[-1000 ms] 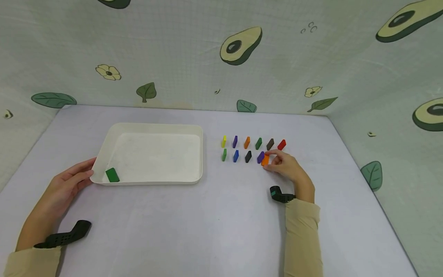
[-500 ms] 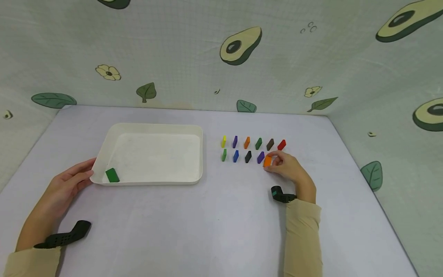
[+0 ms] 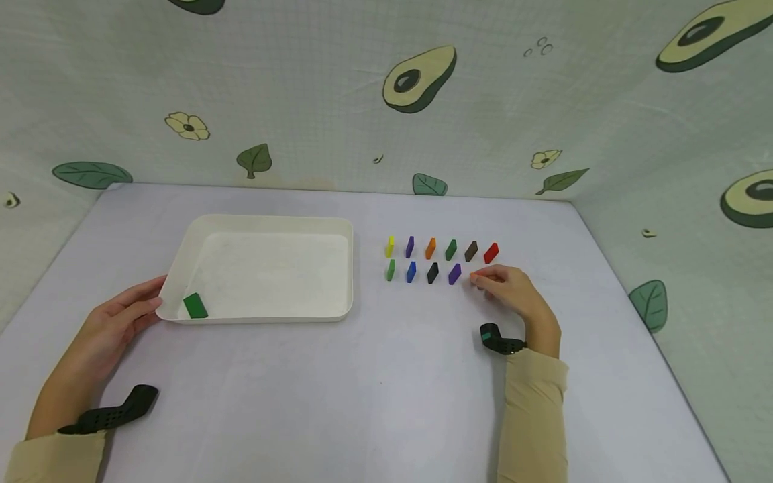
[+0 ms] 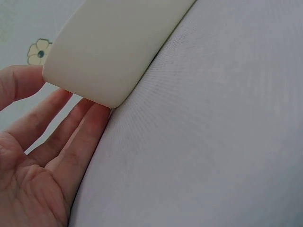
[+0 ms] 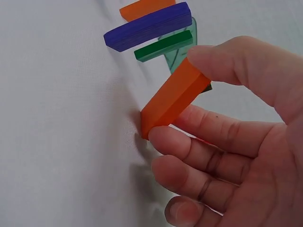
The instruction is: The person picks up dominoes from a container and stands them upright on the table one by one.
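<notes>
My right hand (image 3: 513,292) pinches an orange block (image 5: 173,97) between thumb and fingertips. In the right wrist view the block is tilted, its lower end close to the table; whether it touches I cannot tell. Just left of it stands a purple block (image 3: 455,274). My left hand (image 3: 123,322) touches the outer left end of a white tray (image 3: 260,319), its fingers fairly straight. The left wrist view puts the thumb (image 4: 28,78) at the tray's upper edge, with the other fingers lower against the wall. One green block (image 3: 195,306) lies in the tray's near left corner.
Upright blocks stand in two rows right of the tray, including yellow (image 3: 390,246), red (image 3: 492,253), black (image 3: 433,273) and blue (image 3: 411,272) ones. A patterned cloth (image 3: 326,100) rises behind the white table (image 3: 314,402).
My right hand has drawn the orange block slightly to the right, away from the purple block, and turned it. The left hand and the tray have stayed in place.
</notes>
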### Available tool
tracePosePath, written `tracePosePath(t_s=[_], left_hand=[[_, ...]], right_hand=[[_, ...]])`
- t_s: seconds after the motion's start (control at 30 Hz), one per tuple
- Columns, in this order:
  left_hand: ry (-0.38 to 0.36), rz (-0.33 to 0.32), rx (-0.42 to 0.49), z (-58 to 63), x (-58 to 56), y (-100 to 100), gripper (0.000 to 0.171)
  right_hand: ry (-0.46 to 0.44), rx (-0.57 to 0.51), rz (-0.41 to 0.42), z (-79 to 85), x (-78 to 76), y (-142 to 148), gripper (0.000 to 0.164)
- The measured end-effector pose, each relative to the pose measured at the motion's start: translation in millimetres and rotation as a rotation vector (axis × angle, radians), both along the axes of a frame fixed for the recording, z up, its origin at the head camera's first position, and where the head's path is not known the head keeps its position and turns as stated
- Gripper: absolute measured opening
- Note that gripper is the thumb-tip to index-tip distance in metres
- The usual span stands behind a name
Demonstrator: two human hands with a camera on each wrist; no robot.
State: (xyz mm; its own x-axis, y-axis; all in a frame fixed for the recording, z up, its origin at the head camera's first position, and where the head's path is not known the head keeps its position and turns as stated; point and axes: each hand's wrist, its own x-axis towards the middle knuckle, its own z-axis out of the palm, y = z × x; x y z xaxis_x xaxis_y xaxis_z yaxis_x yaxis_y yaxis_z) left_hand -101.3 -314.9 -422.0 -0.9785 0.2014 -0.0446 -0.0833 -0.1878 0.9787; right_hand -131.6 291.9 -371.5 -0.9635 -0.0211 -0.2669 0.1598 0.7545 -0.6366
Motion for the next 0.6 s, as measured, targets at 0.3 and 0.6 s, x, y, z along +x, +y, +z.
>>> tracePosePath(t_s=[0.3, 0.6], left_hand=[[0.009, 0.024, -0.041, -0.7, 0.4, 0.9, 0.037], [0.034, -0.005, -0.027, -0.4, 0.1, 1.4, 0.039]], right_hand=[[0.036, -0.06, -0.034, 0.9, -1.7, -1.6, 0.039], [0.153, -0.058, -0.091, -0.2, -2.7, -1.7, 0.031]])
